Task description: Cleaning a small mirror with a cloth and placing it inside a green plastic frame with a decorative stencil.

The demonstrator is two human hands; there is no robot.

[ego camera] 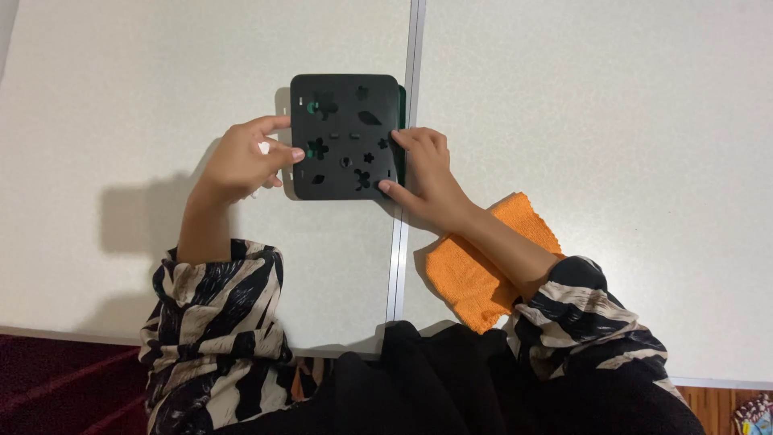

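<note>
Carefully, I held the black square stencil plate near the upper middle of the frame, flat on the white table, with its right edge lying over the metal seam strip between the two tabletops. My left hand pinched its left edge, thumb and forefinger closed on the rim beside a flower-shaped cutout. My right hand gripped the right edge, fingertips curled over the top and the thumb pressing near the lower corner. A sliver of dark green showed behind the plate's right side; I could not tell what it was. The orange cloth lay under my right forearm, lower right of centre.

I judged the seam the main risk: the plate sat across it and could rock or catch if I slid it sideways. My grip was only at the rims, so uneven pressure might have tilted the plate or shifted whatever lay beneath. My sleeve could also have dragged the cloth along.
</note>
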